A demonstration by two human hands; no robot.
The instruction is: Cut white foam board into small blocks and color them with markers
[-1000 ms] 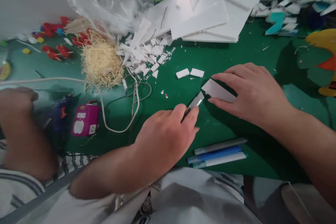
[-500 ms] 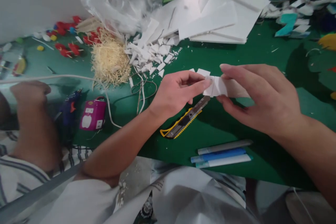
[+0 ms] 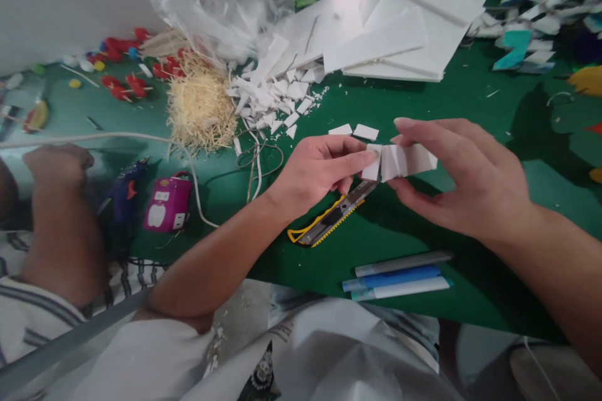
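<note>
Between the thumb and fingers of my left hand is a small white foam piece. My right hand grips a longer white foam strip by its edges, thumb below and fingers above. The strip looks creased near its left end, and a narrow gap parts it from the small piece. Below my left fingers a yellow-edged utility knife lies on the table, its front end near the held piece. Two small white foam offcuts lie just beyond my hands.
Several felt-tip pens lie near the front edge. Behind are foam scraps, straw-coloured shreds and white foam sheets. At left sit a magenta box, a blue glue gun, a white cable and another person's arm.
The small piece in my left hand has come apart from the strip in my right hand, with a gap now between them. The right hand's strip has tilted slightly.
</note>
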